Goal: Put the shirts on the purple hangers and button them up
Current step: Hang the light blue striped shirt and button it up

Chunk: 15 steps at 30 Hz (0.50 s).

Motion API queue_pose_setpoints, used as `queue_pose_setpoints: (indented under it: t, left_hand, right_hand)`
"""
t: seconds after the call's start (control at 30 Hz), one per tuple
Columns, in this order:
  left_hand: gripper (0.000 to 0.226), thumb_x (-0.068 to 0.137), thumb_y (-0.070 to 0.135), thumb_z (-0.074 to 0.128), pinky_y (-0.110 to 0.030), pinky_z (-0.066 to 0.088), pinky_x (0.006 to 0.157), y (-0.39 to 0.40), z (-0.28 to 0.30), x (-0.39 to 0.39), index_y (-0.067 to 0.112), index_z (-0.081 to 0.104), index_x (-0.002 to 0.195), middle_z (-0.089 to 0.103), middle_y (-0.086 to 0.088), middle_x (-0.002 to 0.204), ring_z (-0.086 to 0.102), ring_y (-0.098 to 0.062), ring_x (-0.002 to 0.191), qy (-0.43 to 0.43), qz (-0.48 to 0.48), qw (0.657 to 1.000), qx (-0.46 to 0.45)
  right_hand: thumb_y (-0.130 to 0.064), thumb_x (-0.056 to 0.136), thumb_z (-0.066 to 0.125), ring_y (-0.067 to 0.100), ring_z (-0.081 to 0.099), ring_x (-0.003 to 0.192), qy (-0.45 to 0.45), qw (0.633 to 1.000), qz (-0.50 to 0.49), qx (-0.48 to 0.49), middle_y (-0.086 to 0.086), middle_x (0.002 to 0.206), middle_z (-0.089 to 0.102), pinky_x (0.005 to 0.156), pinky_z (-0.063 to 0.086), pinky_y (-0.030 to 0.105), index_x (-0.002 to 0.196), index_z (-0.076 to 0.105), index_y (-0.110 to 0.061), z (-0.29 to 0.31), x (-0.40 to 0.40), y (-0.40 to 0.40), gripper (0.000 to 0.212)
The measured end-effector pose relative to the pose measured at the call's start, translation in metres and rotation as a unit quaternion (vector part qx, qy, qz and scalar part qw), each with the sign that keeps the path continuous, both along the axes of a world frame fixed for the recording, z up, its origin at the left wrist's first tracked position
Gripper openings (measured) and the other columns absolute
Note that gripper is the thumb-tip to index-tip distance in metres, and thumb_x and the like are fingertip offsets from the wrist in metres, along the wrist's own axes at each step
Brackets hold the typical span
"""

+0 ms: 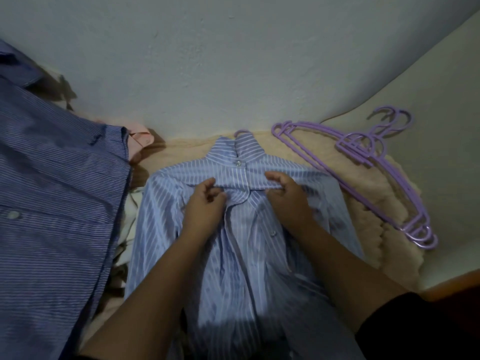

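Folding the collar down on the light blue shirt

My left hand [205,201] and right hand [285,190] both pinch the collar edge of the light blue shirt [233,255], which lies mid-bed, its length running from me toward the wall, hanger hook [241,132] poking out above. The next open button [273,233] sits nearer my right hand. Spare purple hangers [363,157] by the right edge: three, I think. One dark striped shirt [52,203] waits left.

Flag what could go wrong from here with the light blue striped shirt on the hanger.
Both hands, left and right, pinch the light blue striped shirt just below its fastened collar button. The placket looks rumpled, so a button could go into the wrong hole. Only the purple hanger hook shows; tugging might slide the shoulders off.
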<state>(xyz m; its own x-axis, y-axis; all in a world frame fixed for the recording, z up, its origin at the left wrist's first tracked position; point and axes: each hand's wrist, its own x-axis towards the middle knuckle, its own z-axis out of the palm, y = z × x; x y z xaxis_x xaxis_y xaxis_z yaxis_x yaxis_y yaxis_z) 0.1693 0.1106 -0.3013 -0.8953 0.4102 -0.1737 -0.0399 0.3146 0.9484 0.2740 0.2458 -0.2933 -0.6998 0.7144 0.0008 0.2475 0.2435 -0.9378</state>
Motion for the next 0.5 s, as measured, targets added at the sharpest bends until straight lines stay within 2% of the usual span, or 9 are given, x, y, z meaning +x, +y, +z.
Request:
queue_pose_setpoints:
  t: [0.03,0.07,0.13,0.2,0.27,0.33,0.4,0.5]
  left_hand:
    - [0.042,0.091,0.011,0.06,-0.028,0.046,0.085,-0.003,0.001,0.011,0.009,0.05,0.131,0.061,0.004,0.086,0.058,-0.009,0.08,0.034,0.002,0.999,-0.007]
    - [0.042,0.09,0.012,0.063,-0.027,0.046,0.083,-0.006,0.003,0.022,0.011,0.051,0.13,0.061,0.005,0.085,0.058,-0.008,0.077,0.06,0.0,0.998,-0.017]
    - [0.047,0.086,0.014,0.069,-0.023,0.046,0.079,-0.012,0.005,0.041,0.013,0.051,0.13,0.059,0.009,0.084,0.056,-0.003,0.073,0.075,-0.018,0.996,-0.041]
    - [0.052,0.085,0.014,0.071,-0.013,0.041,0.071,-0.017,0.002,0.054,0.014,0.049,0.132,0.056,0.011,0.083,0.054,0.0,0.072,0.062,-0.026,0.996,-0.064]
    - [0.05,0.086,0.011,0.069,-0.005,0.039,0.06,-0.022,0.0,0.064,0.013,0.049,0.132,0.056,0.011,0.079,0.053,0.002,0.069,0.062,-0.012,0.995,-0.077]
    - [0.048,0.088,0.01,0.066,-0.003,0.039,0.057,-0.025,-0.001,0.07,0.012,0.049,0.132,0.057,0.009,0.077,0.053,0.001,0.067,0.06,0.002,0.995,-0.077]
    - [0.049,0.089,0.014,0.065,-0.006,0.041,0.057,-0.025,0.002,0.072,0.015,0.047,0.135,0.057,0.011,0.08,0.054,0.0,0.07,0.054,0.012,0.996,-0.067]
    - [0.055,0.09,0.02,0.065,-0.018,0.042,0.06,-0.023,0.006,0.072,0.022,0.041,0.14,0.056,0.02,0.088,0.057,-0.004,0.075,0.071,0.02,0.996,-0.051]
  right_hand:
    - [0.004,0.09,0.048,-0.004,0.05,0.059,0.015,0.999,-0.015,0.029,0.0,0.101,0.059,0.057,0.039,0.004,0.119,0.058,-0.011,-0.001,0.007,-0.007,0.034]
    - [0.004,0.09,0.048,-0.005,0.053,0.07,0.03,0.998,-0.032,0.05,0.001,0.105,0.058,0.065,0.04,0.004,0.116,0.059,-0.011,-0.003,0.014,-0.015,0.033]
    - [0.004,0.088,0.051,0.007,0.057,0.09,0.028,0.997,-0.063,0.044,0.004,0.109,0.059,0.075,0.039,0.008,0.113,0.059,-0.011,-0.011,0.027,-0.031,0.031]
    - [0.001,0.089,0.052,0.016,0.058,0.098,-0.017,0.997,-0.072,0.005,0.002,0.108,0.061,0.073,0.037,0.01,0.116,0.058,-0.011,-0.018,0.039,-0.047,0.03]
    - [-0.003,0.091,0.052,0.01,0.056,0.097,-0.047,0.997,-0.06,-0.013,-0.001,0.111,0.061,0.067,0.037,0.005,0.12,0.056,-0.014,-0.021,0.047,-0.059,0.031]
    - [-0.007,0.093,0.051,0.003,0.054,0.09,-0.051,0.997,-0.054,-0.006,-0.004,0.114,0.062,0.063,0.039,0.002,0.123,0.055,-0.016,-0.019,0.048,-0.065,0.032]
    - [-0.009,0.092,0.052,0.001,0.055,0.084,-0.053,0.997,-0.048,0.02,-0.005,0.115,0.062,0.064,0.039,0.002,0.124,0.054,-0.018,-0.014,0.043,-0.065,0.033]
    - [-0.011,0.093,0.05,0.012,0.059,0.103,-0.065,0.996,-0.034,0.042,-0.003,0.119,0.061,0.079,0.041,0.015,0.129,0.052,-0.016,-0.008,0.03,-0.06,0.036]
